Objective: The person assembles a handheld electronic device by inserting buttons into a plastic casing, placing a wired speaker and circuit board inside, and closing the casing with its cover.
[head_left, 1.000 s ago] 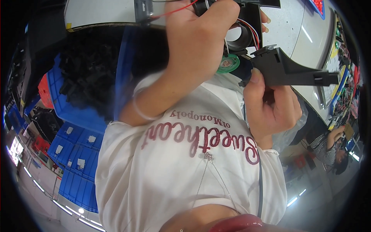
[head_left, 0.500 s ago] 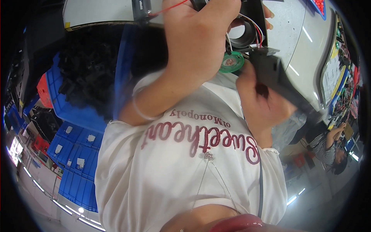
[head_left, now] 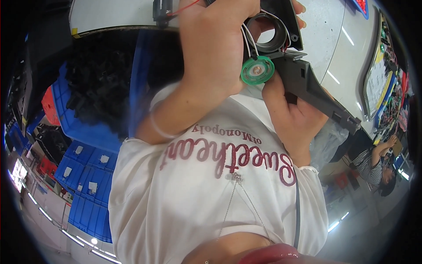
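Observation:
My left hand (head_left: 215, 44) is closed on a black plastic housing (head_left: 295, 37) with a round ring opening (head_left: 277, 42) at the top centre. White wires (head_left: 247, 37) run beside the ring to a small green-rimmed round speaker (head_left: 258, 70), which hangs at the housing's near edge. My right hand (head_left: 296, 105) is closed around a long dark grey plastic piece (head_left: 310, 81) that slants down to the right; its thumb is close to the speaker. Whether this piece is joined to the housing I cannot tell. Fingertips show past the housing's far right side.
A red wire (head_left: 187, 8) leads to a black block-shaped part (head_left: 162, 12) on the white table (head_left: 114, 15). At left, a blue bin (head_left: 94, 134) holds many black parts. Stacked blue bins (head_left: 90, 193) stand lower left. Another person (head_left: 373, 169) sits at far right.
The long grey piece has come to rest from a blur. Both hands have shifted slightly left, with the housing and speaker moving along; the speaker now faces up more fully.

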{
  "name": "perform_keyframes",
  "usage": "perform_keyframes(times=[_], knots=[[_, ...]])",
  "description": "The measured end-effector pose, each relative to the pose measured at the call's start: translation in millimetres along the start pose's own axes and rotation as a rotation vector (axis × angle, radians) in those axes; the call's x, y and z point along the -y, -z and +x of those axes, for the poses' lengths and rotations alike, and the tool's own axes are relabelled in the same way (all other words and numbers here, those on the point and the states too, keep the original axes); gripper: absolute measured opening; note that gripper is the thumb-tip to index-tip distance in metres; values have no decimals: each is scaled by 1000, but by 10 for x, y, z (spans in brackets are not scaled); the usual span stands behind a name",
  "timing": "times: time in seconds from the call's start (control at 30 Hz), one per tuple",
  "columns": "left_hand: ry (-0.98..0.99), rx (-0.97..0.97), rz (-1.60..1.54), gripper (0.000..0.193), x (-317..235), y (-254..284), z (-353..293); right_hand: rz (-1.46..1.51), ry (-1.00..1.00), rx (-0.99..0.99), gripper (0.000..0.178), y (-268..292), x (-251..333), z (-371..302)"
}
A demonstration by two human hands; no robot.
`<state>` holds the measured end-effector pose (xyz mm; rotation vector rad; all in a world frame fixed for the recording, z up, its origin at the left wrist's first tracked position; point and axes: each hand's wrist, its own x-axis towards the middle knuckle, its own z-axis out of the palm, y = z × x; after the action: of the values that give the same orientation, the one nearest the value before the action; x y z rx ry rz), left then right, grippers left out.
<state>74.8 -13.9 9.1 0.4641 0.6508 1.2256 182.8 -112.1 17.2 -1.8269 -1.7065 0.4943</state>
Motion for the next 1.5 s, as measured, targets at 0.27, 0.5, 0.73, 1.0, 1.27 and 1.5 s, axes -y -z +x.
perform_keyframes(times=[0.27, 0.5, 0.73, 1.0, 1.27, 1.5], knots=[[43, 6, -38, 36, 7, 13, 17, 47, 167, -127, 13, -37, -118, -6], [72, 12, -60, 35, -5, -29, -68, 81, 333, -301, 16, -100, -205, -105], [106, 18, -93, 35, 12, -4, -28, 46, 392, -339, 20, -147, -232, -50], [141, 46, -104, 35, 23, -46, -32, -20, 409, -324, 20, -52, -192, -44], [182, 51, -135, 35, 29, -25, -2, -155, 322, -206, 17, 75, -27, 2], [215, 58, -165, 35, 37, -25, 3, -139, 357, -270, 18, 9, -111, -14]])
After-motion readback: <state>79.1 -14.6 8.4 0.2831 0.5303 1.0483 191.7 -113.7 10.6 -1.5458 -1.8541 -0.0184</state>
